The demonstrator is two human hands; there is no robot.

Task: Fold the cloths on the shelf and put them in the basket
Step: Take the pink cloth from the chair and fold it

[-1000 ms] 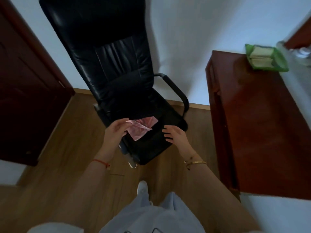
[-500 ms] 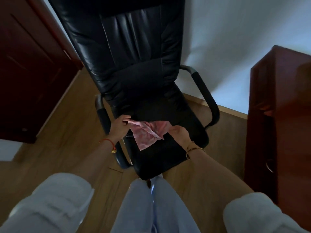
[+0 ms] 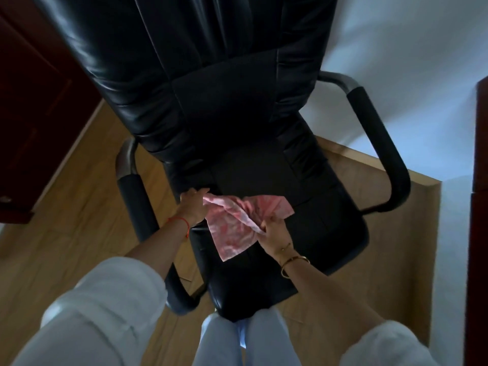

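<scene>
A crumpled pink patterned cloth (image 3: pixel 237 225) lies over the seat of a black leather office chair (image 3: pixel 317 233). My left hand (image 3: pixel 191 207) pinches the cloth's upper left corner at the seat's left side. My right hand (image 3: pixel 274 229) grips a fold of the cloth near its right middle. One corner of the cloth hangs down toward me between the hands. No basket and no shelf show in this view.
The chair's tall backrest (image 3: pixel 211 75) fills the upper view, with armrests on the left (image 3: pixel 132 202) and right (image 3: pixel 377 143). A dark wooden cabinet (image 3: pixel 478 207) stands at the right edge, a dark door (image 3: pixel 34 101) at the left. Wooden floor lies around the chair.
I have leaned in closer over the chair. My right hand has come from resting on the seat to gripping the cloth. My left hand keeps its hold on the corner.
</scene>
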